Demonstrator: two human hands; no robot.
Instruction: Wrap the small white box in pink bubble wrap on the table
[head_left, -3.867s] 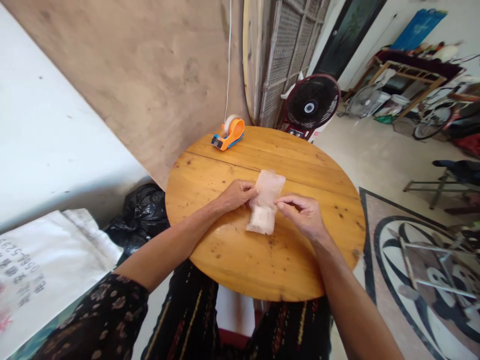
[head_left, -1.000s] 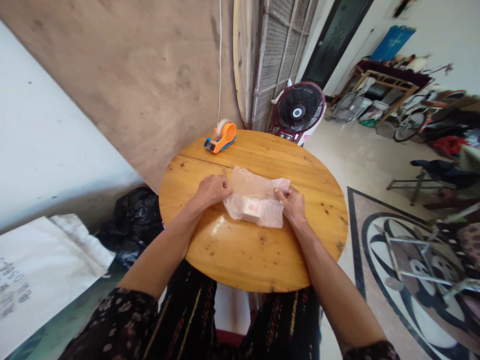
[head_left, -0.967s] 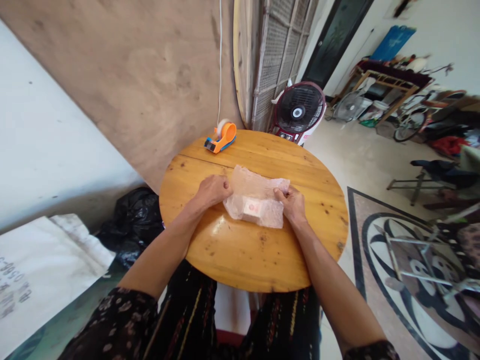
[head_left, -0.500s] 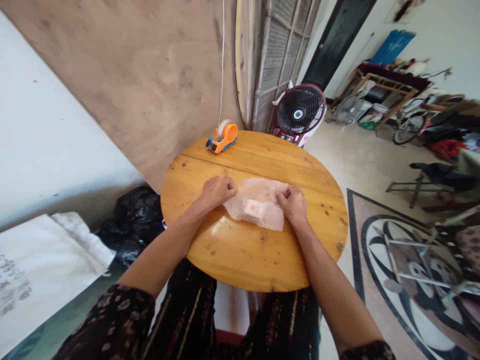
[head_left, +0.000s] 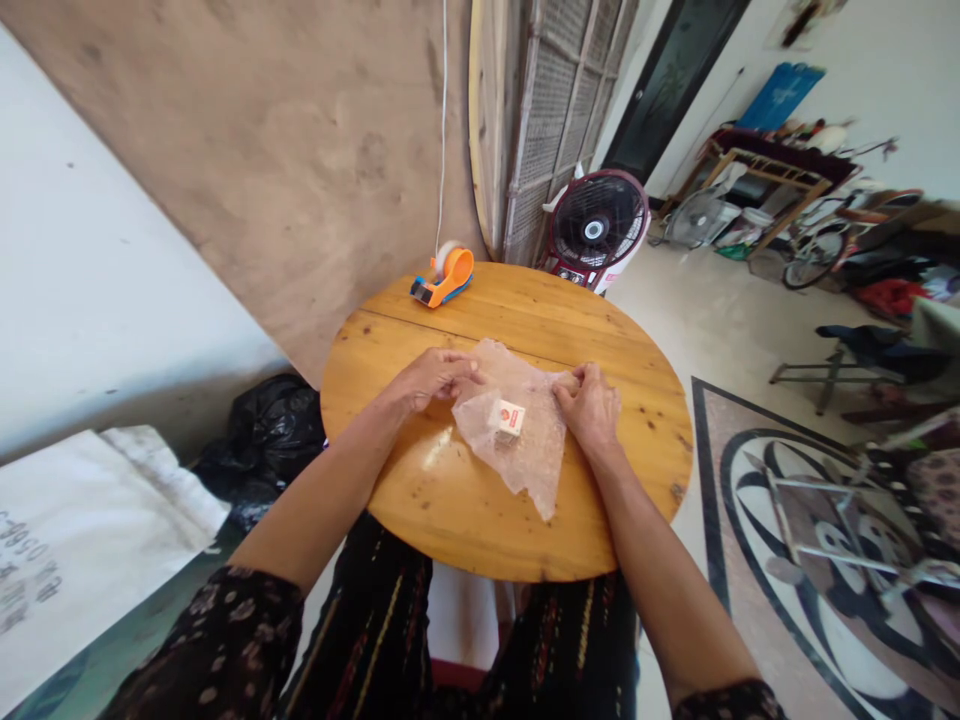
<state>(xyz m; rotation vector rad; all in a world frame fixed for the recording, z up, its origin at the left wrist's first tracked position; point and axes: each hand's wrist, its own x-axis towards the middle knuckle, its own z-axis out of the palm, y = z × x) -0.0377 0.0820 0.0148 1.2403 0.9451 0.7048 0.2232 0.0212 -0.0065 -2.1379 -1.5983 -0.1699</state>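
Note:
A sheet of thin, clear bubble wrap [head_left: 536,470] lies spread on the round wooden table [head_left: 465,530]. On it rests a small white box [head_left: 511,418] with red print, its top uncovered and its left side partly behind a fold of the wrap. My left hand [head_left: 442,375] pinches the wrap's upper left edge between thumb and fingers. At the right corner, my right hand [head_left: 591,405] is closed on the wrap's edge, fingers curled.
An orange and blue tape dispenser [head_left: 446,274] with a roll of tape stands at the table's far edge. Behind the table is a dark red fan [head_left: 596,230]. Black plastic bags [head_left: 274,430] and a white sack [head_left: 97,530] lie to the left.
The bubble wrap's layer over the box has been opened out, so the box now shows bare. The sheet's lower corner reaches nearer to me. My left hand has shifted slightly.

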